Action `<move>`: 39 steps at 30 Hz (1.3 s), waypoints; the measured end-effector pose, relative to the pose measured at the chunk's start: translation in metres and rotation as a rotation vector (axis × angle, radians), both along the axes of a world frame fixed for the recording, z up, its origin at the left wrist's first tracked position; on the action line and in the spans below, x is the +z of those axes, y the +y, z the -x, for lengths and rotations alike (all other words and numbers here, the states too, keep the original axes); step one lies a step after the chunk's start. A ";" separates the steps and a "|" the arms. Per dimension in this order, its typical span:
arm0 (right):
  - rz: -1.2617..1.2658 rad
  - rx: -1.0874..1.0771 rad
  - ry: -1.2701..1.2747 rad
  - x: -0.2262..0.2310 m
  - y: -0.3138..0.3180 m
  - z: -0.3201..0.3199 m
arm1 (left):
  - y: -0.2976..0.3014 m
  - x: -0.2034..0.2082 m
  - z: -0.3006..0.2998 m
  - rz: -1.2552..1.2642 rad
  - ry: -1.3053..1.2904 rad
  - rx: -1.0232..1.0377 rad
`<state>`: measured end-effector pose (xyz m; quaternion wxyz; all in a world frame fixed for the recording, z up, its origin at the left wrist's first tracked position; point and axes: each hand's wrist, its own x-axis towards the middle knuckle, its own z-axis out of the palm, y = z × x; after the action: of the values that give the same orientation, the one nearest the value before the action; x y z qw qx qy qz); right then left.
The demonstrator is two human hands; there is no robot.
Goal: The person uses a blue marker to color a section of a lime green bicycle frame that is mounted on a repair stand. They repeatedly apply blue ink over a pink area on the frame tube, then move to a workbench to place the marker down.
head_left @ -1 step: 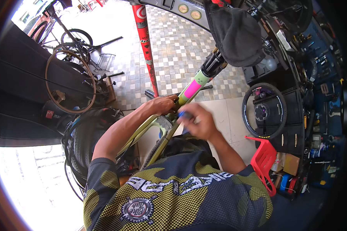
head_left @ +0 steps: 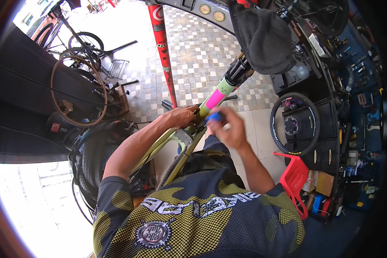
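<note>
A yellow-green bicycle frame (head_left: 212, 104) with a bright pink patch on one tube slants up and away in front of me. My left hand (head_left: 183, 116) is closed around its tubing just below the pink patch, its fingertips partly hidden. Just to the right, my right hand (head_left: 231, 129) grips a small blue tool (head_left: 215, 117), blurred by motion, whose exact kind I cannot make out. Beneath my left hand, a grey saddle-like part (head_left: 184, 136) shows beside the green tubes.
A red post (head_left: 162, 56) rises beyond the bicycle. To the right are a spare wheel (head_left: 272, 122), a red plastic chair (head_left: 293, 172) and a wall of hanging tools (head_left: 367, 107). Tyres (head_left: 90, 159) are heaped at left, below a bare rim (head_left: 53, 88). A black cloth (head_left: 266, 43) hangs at top right.
My right hand has shifted slightly right and up with the blue tool, more of which now shows. My left hand stays on the bicycle frame.
</note>
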<state>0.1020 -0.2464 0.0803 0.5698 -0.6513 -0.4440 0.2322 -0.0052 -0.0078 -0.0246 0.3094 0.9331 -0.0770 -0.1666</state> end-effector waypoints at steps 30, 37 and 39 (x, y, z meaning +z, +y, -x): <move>-0.077 -0.222 0.171 -0.002 0.023 -0.022 | 0.005 0.011 -0.002 -0.039 -0.115 0.054; -0.042 0.153 -0.440 0.016 0.006 0.037 | 0.004 0.006 -0.006 -0.050 -0.169 -0.001; -0.035 0.093 -0.310 0.016 0.007 0.026 | 0.005 0.001 -0.004 -0.052 -0.210 0.018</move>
<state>0.0760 -0.2396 0.0962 0.4943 -0.6481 -0.5604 0.1472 -0.0010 -0.0031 -0.0236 0.2770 0.9537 -0.0962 -0.0670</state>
